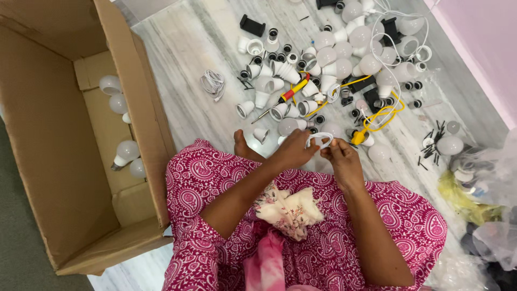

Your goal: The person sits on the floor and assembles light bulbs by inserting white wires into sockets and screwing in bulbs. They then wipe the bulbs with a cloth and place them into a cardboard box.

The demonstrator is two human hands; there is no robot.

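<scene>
She sits cross-legged on the pale marble floor point(183, 48), pink patterned dress spread over her knees. Both hands meet just in front of her bare foot point(240, 144). The left hand point(293, 151) and the right hand point(340, 157) are each closed in a pinch on a small white ring-shaped piece point(319, 139), which is held between them just above the floor; what exactly the piece is, I cannot tell.

Just beyond her hands lies a scatter of white bulb domes point(344, 51), white bulb housings point(280, 70) and small black caps point(274, 56). Among them lies a screwdriver with a red and yellow handle point(291, 92), and a yellow wire point(379, 114) loops near her right hand. A coil of white cord point(214, 82) lies apart, nearer the box.

At her left stands a big open cardboard box point(48, 161) with a few finished bulbs point(126, 152) lying inside. On her right, crumpled clear plastic bags point(484, 205) lie heaped on the floor.
</scene>
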